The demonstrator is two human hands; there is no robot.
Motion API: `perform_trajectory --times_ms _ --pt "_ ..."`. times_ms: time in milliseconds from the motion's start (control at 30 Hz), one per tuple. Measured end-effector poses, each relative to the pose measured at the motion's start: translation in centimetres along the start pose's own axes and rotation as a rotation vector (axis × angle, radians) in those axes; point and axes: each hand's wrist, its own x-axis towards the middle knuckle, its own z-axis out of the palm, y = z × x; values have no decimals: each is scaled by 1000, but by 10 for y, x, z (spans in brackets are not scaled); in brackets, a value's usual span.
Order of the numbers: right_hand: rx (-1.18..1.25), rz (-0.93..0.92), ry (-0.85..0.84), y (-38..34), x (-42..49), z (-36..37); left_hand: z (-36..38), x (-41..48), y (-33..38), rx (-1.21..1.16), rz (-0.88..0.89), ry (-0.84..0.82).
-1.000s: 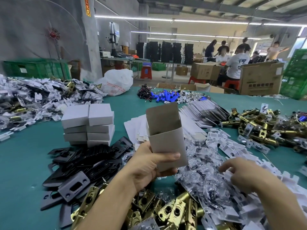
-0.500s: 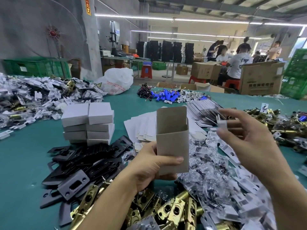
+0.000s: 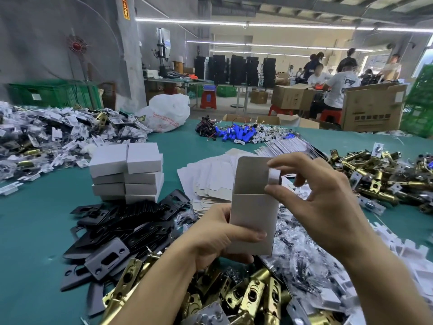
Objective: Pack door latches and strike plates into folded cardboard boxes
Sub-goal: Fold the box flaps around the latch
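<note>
both hands meet at one box: left hand (image 3: pixel 210 240) grips the lower half of an upright cardboard box (image 3: pixel 253 214), thumb across its front, fingers curled behind; right hand (image 3: pixel 328 207) pinches a small white part (image 3: pixel 274 177) between thumb and forefinger at the box's open mouth, with the top flap standing up behind. the box is held in the air above heaped brass door latches (image 3: pixel 253 294) and clear bags of small dark parts (image 3: pixel 302 249), with black strike plates (image 3: pixel 121 221) lying to the left on the green table (image 3: pixel 30 231). step in hand, as judged: loading a small piece into the opened box; whether anything already lies inside cannot be seen. the next move likely calls for releasing the part clear of the side flap, then fetching a latch and a plate. legible writing: none; red print on the white bag (image 3: pixel 166 111), dark print on the large carton (image 3: pixel 372 109) and red characters on the yellow sign (image 3: pixel 126 7) are too blurred to read
</note>
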Motion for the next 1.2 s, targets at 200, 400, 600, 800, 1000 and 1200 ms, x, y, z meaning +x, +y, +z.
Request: perform_trajectory --times_ms 200,400,600,800,1000,1200 --pt "36 29 -90 3 1 -4 0 -2 1 10 10 -11" --pt "-22 54 -190 5 2 -4 2 -4 4 4 15 -19" --pt "-218 61 -234 6 0 0 2 -5 4 6 25 40" --pt "-4 157 -126 5 -1 6 1 -6 8 -19 82 65" --pt "501 456 -312 3 -1 9 4 -8 10 91 201 129" --pt "607 443 -400 10 -7 23 7 -6 8 283 279 196"
